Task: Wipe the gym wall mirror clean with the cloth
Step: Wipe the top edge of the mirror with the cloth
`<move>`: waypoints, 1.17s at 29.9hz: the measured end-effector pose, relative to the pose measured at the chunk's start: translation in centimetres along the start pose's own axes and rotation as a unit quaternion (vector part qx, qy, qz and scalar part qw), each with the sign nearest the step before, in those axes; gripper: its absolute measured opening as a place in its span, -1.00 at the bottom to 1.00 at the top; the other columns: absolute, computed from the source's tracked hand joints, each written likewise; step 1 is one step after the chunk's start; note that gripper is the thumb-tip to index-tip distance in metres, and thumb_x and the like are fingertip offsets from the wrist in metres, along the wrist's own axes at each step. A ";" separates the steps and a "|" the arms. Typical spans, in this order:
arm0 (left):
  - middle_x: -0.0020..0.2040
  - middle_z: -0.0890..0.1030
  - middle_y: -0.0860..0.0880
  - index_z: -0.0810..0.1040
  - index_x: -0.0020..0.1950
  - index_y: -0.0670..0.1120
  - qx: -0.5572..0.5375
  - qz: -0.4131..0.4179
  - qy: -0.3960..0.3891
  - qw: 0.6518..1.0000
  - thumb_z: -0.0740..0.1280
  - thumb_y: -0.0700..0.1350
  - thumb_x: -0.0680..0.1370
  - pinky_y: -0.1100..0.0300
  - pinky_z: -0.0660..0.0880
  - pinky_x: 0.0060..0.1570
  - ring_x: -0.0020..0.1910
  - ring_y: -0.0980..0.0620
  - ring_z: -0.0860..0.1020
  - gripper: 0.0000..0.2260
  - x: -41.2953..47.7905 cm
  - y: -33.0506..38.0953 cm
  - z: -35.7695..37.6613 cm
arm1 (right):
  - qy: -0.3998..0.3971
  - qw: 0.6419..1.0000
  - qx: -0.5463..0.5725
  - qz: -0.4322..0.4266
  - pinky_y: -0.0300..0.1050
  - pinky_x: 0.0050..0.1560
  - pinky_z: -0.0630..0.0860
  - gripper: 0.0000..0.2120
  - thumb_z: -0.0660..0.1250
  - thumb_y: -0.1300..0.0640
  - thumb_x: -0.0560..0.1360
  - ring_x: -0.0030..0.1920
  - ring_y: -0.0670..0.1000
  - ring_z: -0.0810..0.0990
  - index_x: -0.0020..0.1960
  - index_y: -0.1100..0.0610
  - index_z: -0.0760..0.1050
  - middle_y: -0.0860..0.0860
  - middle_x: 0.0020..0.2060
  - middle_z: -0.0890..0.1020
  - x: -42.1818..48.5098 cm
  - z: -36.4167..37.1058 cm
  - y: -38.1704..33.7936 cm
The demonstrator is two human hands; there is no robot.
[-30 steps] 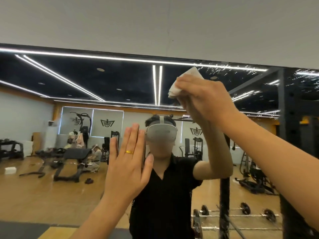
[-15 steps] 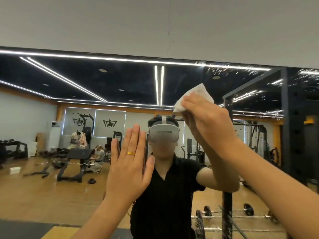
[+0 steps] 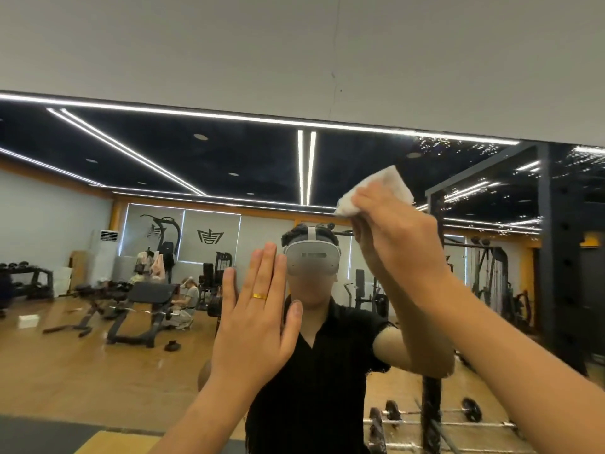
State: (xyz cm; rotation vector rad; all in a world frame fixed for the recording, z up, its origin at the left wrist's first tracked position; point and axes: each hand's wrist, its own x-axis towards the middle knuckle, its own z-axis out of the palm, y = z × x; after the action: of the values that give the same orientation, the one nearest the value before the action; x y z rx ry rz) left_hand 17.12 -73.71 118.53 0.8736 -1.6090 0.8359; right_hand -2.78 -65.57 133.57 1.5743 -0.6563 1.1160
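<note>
The gym wall mirror (image 3: 163, 152) fills most of the view below a white wall. My right hand (image 3: 397, 234) grips a crumpled white cloth (image 3: 376, 190) and holds it against the glass, right of centre and above head height. My left hand (image 3: 257, 317) lies flat on the mirror with straight fingers and a gold ring, lower and to the left of the cloth. Small white specks show on the glass at the upper right, beyond the cloth.
The white wall (image 3: 294, 54) runs above the mirror's top edge. The glass reflects me in a black shirt and headset, a weight bench (image 3: 140, 306), a black rack post (image 3: 556, 257), barbells on the wooden floor, and a crouching person at the far left.
My right hand has carried the cloth down and to the right across the glass. My left hand has stayed flat in the same place.
</note>
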 end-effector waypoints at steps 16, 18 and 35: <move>0.70 0.00 -0.11 0.06 0.68 -0.14 -0.007 -0.004 -0.002 1.000 0.10 0.11 0.67 -0.25 0.00 0.58 0.68 -0.05 -0.03 -0.36 -0.1 -0.1 0.0 | -0.056 0.992 -0.017 0.109 -0.13 -0.01 0.42 -0.72 0.23 0.36 0.62 0.05 0.12 0.61 0.26 0.19 0.59 0.08 0.11 0.65 1.4 -0.1 -0.7; 0.70 0.01 -0.11 0.07 0.68 -0.15 -0.004 -0.004 -0.002 1.000 0.11 0.11 0.67 -0.27 0.03 0.58 0.68 -0.06 -0.03 -0.36 -0.1 -0.1 0.1 | -0.069 0.996 -0.003 0.065 -0.15 0.09 0.49 -0.74 0.26 0.27 0.65 0.12 0.10 0.64 0.31 0.21 0.58 0.09 0.18 0.66 0.0 -0.4 -0.5; 0.70 0.03 -0.11 0.08 0.68 -0.15 -0.005 -0.008 0.011 1.000 0.12 0.10 0.67 -0.19 -0.07 0.61 0.68 -0.05 -0.02 -0.37 0.0 0.0 0.0 | 0.021 0.999 0.029 0.020 0.03 0.32 0.52 -0.71 0.54 0.29 0.47 0.18 0.17 0.67 0.19 0.27 0.65 0.18 0.11 0.71 4.5 5.9 -3.7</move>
State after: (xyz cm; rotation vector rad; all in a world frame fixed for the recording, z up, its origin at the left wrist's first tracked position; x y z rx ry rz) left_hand 17.07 -73.71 118.54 0.8660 -1.5845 0.8226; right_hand 4.17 -69.40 135.93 1.5887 -0.6342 1.2036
